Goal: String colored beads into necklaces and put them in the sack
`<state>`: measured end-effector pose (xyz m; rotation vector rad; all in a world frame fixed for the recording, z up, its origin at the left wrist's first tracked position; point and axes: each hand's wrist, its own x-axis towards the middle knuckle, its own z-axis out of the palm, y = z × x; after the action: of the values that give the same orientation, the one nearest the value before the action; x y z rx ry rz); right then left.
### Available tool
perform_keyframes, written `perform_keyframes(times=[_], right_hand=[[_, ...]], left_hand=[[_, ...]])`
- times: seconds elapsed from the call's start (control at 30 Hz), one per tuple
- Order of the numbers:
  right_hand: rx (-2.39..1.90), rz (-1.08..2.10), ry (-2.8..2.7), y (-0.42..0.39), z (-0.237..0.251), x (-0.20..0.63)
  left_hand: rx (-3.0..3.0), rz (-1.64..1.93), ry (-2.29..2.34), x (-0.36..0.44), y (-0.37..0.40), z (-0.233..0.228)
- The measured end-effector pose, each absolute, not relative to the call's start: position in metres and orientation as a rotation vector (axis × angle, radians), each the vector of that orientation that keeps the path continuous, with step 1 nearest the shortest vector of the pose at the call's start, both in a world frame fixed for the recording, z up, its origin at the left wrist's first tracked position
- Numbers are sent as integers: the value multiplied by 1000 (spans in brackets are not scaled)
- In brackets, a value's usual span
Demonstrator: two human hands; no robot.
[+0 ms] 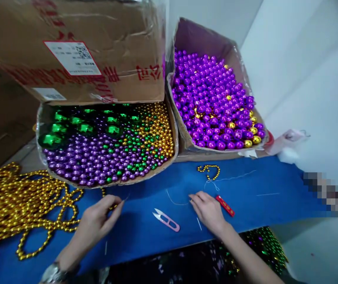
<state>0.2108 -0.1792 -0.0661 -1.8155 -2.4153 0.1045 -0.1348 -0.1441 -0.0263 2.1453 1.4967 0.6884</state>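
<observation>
My left hand [98,219] rests on the blue cloth [260,197] with thumb and fingers pinched on a thin needle or thread end that points up and right. My right hand [207,209] lies palm down on the cloth, its fingertips on a white thread [175,202] that curves left and runs up to a short gold bead strand [208,170]. A red lighter-like object [225,205] lies against the right hand's far side. Pink thread snips [166,219] lie between the two hands.
A pile of gold bead chains [12,205] covers the left of the cloth. Behind stand a box of purple, green and gold beads [106,148] and a box of purple balls [213,98]. A closed carton [77,47] sits on top. More beads [263,244] hang below the table edge.
</observation>
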Motion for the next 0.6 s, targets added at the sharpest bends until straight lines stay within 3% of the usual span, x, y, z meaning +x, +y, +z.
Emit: perform_keyframes(times=[0.33, 0.6], right_hand=[[-1777, 186, -2409, -173, -71, 209], [-1279, 619, -2183, -225, 42, 205]], left_hand=[[2278, 466, 1583, -114, -113, -63], [1963, 573, 1529, -102, -114, -56]])
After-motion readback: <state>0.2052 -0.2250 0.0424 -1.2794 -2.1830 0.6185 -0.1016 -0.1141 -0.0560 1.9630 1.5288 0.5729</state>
